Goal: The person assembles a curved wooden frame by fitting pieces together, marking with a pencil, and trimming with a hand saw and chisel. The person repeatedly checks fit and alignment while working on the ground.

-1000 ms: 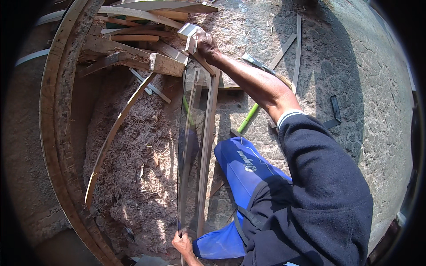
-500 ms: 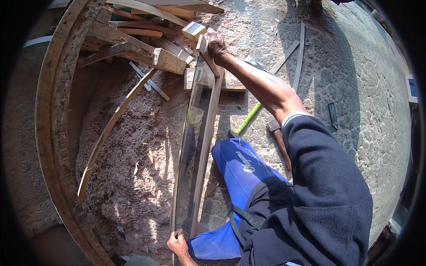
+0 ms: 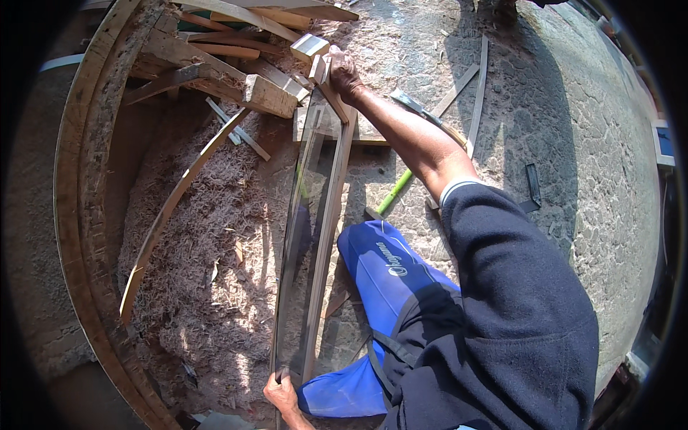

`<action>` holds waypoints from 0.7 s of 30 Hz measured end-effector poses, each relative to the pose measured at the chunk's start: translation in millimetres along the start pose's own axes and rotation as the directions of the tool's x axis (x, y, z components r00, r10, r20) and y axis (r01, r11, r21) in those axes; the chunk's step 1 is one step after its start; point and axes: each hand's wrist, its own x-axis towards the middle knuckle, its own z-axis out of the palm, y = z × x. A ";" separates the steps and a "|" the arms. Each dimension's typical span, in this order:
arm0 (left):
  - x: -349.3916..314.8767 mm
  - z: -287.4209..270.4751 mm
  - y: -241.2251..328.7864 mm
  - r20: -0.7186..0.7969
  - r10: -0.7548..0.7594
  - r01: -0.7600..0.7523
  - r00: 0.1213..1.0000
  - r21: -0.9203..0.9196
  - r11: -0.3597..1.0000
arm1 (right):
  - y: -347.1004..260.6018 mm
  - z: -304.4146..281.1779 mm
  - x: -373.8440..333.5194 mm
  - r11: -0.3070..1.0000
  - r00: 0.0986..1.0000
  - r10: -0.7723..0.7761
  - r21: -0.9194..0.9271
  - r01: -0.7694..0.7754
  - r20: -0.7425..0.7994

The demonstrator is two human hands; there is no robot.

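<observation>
one wood frame (image 3: 327, 236) w/ pane: l hand (image 3: 282, 393) grip closed on near end, r hand (image 3: 344, 74) grip closed on far end; shavings (image 3: 226, 301) l of frame.

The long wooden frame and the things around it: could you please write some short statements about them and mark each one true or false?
1. The right hand holds the long wooden frame near the end that is higher in the picture. True.
2. Only one hand touches the frame. False: the left hand also grips it, near the lower end in the picture.
3. Wood shavings cover ground to the left of the frame. True.
4. The large curved beam stands at the right side of the picture. False: it is at the left side.
5. A green handle shows to the right of the frame. True.
</observation>
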 end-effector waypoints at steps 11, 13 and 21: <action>43.2 -17.0 -23.1 0.081 -0.116 0.123 0.990 -0.087 0.989 | -38.2 -1.8 44.3 0.732 0.946 0.255 0.599 -0.325 0.201; 51.7 -21.0 -20.9 0.130 -0.165 0.179 0.978 -0.104 0.978 | -40.6 -1.3 51.8 0.730 0.944 0.254 0.598 -0.330 0.211; 63.0 -27.8 -17.7 0.170 -0.293 0.316 0.941 -0.125 0.941 | -52.3 -2.6 66.1 0.426 0.832 0.390 0.724 -0.542 0.393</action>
